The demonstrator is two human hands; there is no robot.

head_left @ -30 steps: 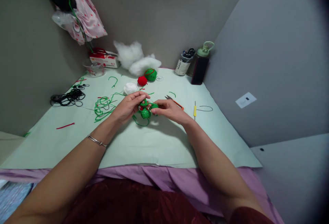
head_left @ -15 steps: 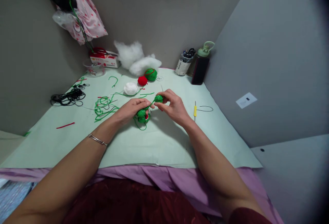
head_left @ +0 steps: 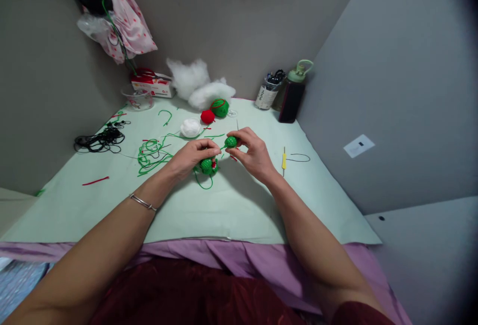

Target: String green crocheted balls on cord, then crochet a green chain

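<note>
My left hand [head_left: 192,157] is closed around a green crocheted piece [head_left: 207,166] with a bit of red on it, held just above the pale green table cover [head_left: 231,205]. My right hand [head_left: 253,153] pinches a small green crocheted ball [head_left: 230,142] between thumb and fingers; a thin needle sticks up from that hand. A green strand links the ball to the piece in my left hand. A loop of green yarn hangs below the piece onto the cover.
A tangle of green yarn [head_left: 151,153] lies left of my hands, black cord [head_left: 99,141] further left. White [head_left: 190,127], red [head_left: 207,116] and green [head_left: 219,107] yarn balls and white stuffing [head_left: 199,86] sit behind. A yellow-handled hook [head_left: 284,160], a jar [head_left: 267,93] and dark bottle [head_left: 293,93] stand right.
My right hand pulled the small green ball up and away from the piece in my left hand, drawing out a green strand. The scissors seen beside it a second ago are now hidden.
</note>
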